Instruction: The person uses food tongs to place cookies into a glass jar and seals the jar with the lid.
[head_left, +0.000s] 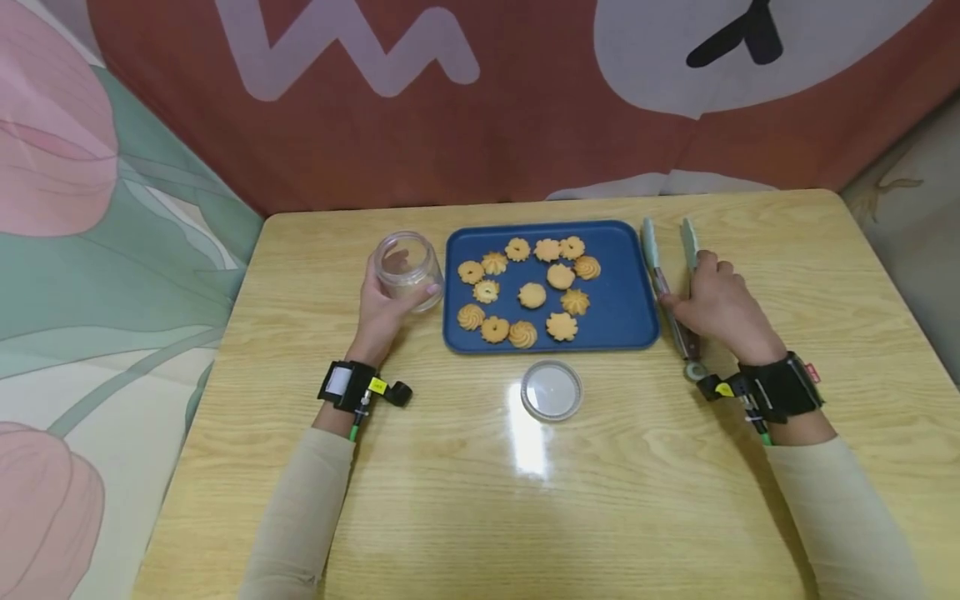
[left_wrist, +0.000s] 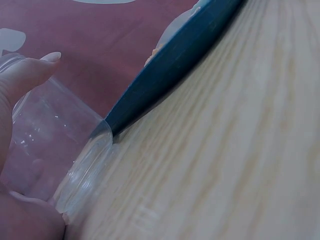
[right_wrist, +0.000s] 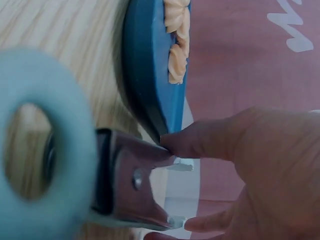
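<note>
A blue tray (head_left: 622, 317) with several swirl cookies (head_left: 532, 294) lies at the middle of the wooden table. My left hand (head_left: 386, 304) grips a clear empty jar (head_left: 407, 268) just left of the tray; the left wrist view shows the jar (left_wrist: 55, 145) against the tray edge (left_wrist: 165, 75). My right hand (head_left: 716, 304) holds metal tongs (head_left: 667, 275) with pale green tips, lying on the table right of the tray. The right wrist view shows fingers (right_wrist: 210, 140) pinching the tongs' arms (right_wrist: 130, 180) near the hinge ring (right_wrist: 45, 145).
A round clear lid (head_left: 551, 389) lies on the table in front of the tray. The table (head_left: 480, 500) is light wood with a glare patch. A red printed cloth (head_left: 480, 100) hangs behind, and a floral cloth (head_left: 90, 250) runs along the left.
</note>
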